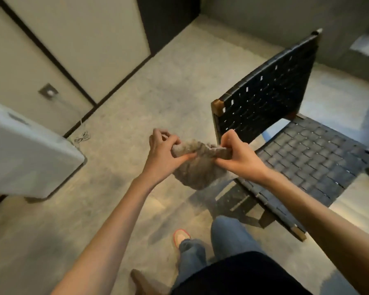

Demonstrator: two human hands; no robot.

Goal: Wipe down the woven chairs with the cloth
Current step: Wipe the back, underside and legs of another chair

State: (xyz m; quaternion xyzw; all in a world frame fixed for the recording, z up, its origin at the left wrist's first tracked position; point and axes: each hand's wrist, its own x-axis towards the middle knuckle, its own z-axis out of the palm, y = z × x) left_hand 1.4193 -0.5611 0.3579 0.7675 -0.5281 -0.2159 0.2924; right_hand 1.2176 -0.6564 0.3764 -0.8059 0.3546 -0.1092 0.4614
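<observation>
**No text you can read**

You have no lettering, label, brand or number to read here. The white appliance, left of the woven chair, shows only blurred dark marks on its top, too soft for you to make out.

We see the cloth only in part, since its upper edge is bunched inside our left hand and right hand. The woven chair runs off the right edge. The white appliance is cut by the left edge. Blur smears the wall plate and the cord, so we cannot tell their detail.
</observation>
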